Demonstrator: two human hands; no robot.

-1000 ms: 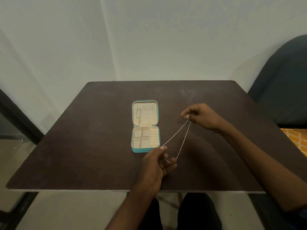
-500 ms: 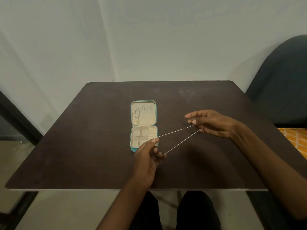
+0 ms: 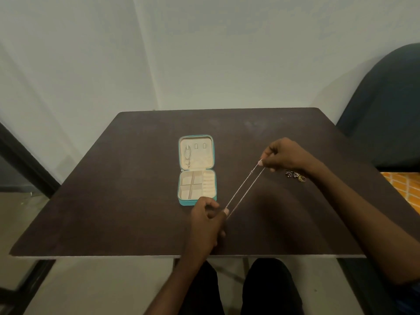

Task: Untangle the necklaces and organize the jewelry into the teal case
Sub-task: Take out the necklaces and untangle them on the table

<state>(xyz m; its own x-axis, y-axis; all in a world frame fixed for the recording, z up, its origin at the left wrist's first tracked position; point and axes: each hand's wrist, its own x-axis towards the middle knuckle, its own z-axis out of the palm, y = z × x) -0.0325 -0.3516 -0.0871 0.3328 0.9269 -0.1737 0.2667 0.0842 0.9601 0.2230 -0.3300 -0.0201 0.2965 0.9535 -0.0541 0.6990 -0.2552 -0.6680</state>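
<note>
1. Necklace now stretched as a narrow doubled loop, running steeply from low near the case up to the right; half a second earlier the two strands lay flatter and spread wider at the near end.
2. Left hand pinching the lower end of the chain, fingers curled round it, just off the near right corner of the teal case. Has dropped back toward the table edge compared with a moment ago.
3. Right hand raised and drawn up, pinching the upper end between fingertips; a small clasp or link visible on one strand just below that grip.
4. Meaning for the task, as a judgement: strands look parallel and free of knots, so this chain seems untangled and ready to hang on a hook in the lid.
5. Case lying open on the dark table, lid half away from the person, one chain already hanging on the left lid hook, two hooks beside it bare. Lower compartments appear unfilled, though too small to be sure.
6. Small heap of other jewelry on the table just beside the right wrist, including a gold ring; likely still to be sorted.
7. In the way: nothing between necklace and case; only the left hand close to the case's near corner.
8. Dark chair at the right, well apart.
</note>
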